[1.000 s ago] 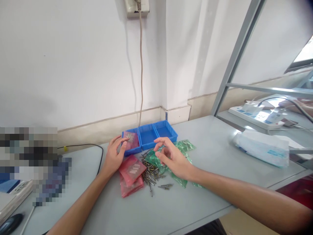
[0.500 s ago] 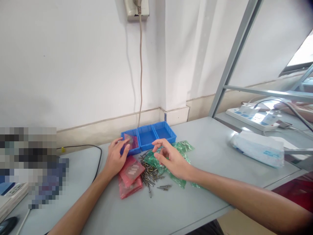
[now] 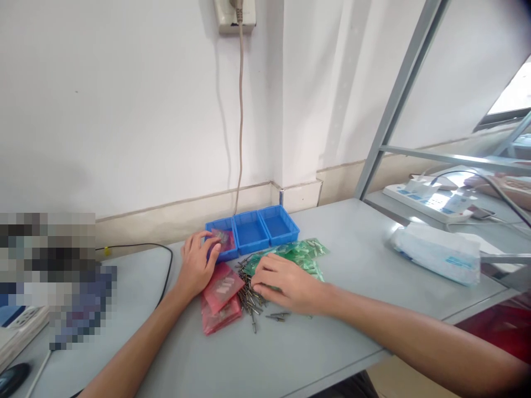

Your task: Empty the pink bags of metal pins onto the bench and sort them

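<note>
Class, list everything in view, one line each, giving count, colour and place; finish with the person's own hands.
Blue bins: three, blue, in a row near the wall
Red bags: one in the left bin, at least two on the desk
Green bags: several, green, right of centre
Metal parts: many, silvery, piled between the bags
Desk: grey, beneath
Packet: one, white and blue, right
Power strip: one, white, far right
Metal frame: grey, right
Wall socket: one, whitish, top, with cord
Black cable: left
Mouse: one, black, lower left
Pixelated items: unclear, left
Left hand: at the left bin
Right hand: over the metal parts
</note>
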`<state>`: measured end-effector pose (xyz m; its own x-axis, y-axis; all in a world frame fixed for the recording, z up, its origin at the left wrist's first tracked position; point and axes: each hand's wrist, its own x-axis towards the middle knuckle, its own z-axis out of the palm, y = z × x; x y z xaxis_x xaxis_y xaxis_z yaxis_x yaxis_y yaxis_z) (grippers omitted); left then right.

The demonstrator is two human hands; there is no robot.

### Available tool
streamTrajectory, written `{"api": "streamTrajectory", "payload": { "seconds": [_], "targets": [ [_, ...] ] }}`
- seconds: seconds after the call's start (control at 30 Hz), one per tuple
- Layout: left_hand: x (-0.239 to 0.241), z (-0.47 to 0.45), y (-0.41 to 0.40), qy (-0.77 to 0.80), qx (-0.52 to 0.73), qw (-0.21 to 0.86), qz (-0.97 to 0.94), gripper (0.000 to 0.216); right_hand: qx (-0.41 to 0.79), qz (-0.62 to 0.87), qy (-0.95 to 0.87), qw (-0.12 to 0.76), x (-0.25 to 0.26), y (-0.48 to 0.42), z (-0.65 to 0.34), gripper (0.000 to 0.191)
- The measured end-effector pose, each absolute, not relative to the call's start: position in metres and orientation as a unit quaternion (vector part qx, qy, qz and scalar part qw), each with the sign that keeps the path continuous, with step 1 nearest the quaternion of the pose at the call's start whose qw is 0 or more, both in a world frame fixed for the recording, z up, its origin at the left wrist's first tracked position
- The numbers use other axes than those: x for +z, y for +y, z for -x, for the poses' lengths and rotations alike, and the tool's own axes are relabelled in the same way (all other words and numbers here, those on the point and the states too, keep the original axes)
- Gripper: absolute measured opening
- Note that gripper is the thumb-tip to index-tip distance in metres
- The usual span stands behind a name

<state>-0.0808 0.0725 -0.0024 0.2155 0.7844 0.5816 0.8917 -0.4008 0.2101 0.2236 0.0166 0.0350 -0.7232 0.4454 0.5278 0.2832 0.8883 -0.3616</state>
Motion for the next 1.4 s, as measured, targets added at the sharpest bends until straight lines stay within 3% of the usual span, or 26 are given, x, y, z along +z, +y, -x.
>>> {"api": "streamTrajectory", "payload": {
  "seconds": [0.33,0.57,0.97,1.4],
  "targets": [
    [-0.006,0.082,0.072,-0.530,-0.298,0.071,0.791,0.046,0.050,0.169,-0.959,0.224,0.032,0.013,-0.220,0.030],
    [-0.007,0.081,0.073,-0.527,-0.301,0.073,0.792,0.046,0.070,0.169,-0.951,0.248,0.031,0.012,-0.215,0.045],
    [-0.006,0.081,0.072,-0.529,-0.300,0.070,0.790,0.045,0.054,0.166,-0.935,0.308,0.033,0.014,-0.211,0.038],
    [-0.005,0.081,0.073,-0.527,-0.297,0.057,0.794,0.048,0.027,0.153,-0.956,0.250,0.025,0.018,-0.213,0.031]
  ]
}}
